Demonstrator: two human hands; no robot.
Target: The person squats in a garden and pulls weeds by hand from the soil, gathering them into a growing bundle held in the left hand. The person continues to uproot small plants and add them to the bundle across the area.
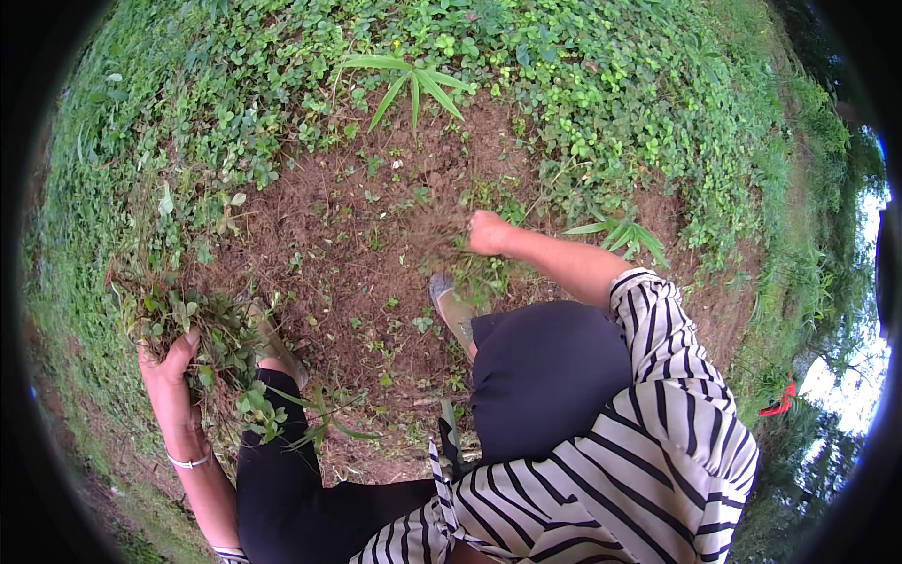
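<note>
My left hand, a pale bangle at its wrist, grips a large bunch of uprooted weeds with leaves and tangled roots, at the left beside my lower leg. Farther right, my right hand is closed on a smaller clump of weeds; its roots are blurred and lie over the soil in front of my shoe. Bare brown soil with loose roots and scattered small leaves spreads between the two hands.
Dense low leafy ground cover borders the soil ahead and on both sides. A long-bladed green plant stands at the far edge, another beyond my right forearm. My shoes rest on the soil. A red object shows at the far right.
</note>
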